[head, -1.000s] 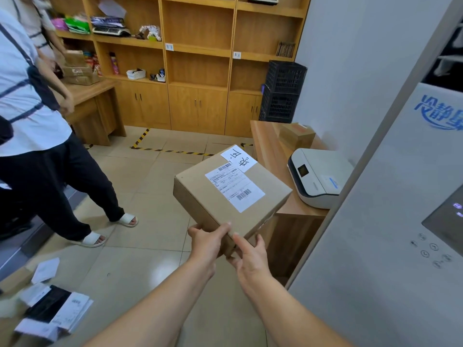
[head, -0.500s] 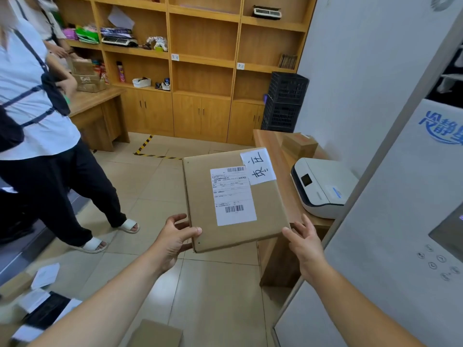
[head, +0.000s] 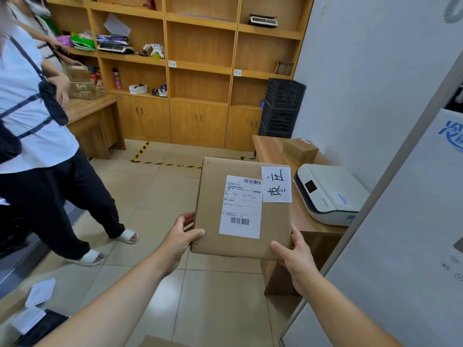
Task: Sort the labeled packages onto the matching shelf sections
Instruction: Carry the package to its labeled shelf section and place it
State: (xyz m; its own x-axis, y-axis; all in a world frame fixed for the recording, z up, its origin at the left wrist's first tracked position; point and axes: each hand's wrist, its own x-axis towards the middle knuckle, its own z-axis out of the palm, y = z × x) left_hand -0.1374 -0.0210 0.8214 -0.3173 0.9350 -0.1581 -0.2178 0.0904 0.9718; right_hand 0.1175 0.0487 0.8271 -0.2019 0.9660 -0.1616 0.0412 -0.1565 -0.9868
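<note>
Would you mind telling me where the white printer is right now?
In the head view, the white printer sits on the wooden desk at right, beside the held package, with a small cardboard box behind it.

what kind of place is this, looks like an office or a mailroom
Most likely a small parcel sorting room or mailroom. Both hands hold a cardboard package bearing a printed shipping label, small tags mark sections of the wooden shelf unit, and a white printer sits on a side desk.
</note>
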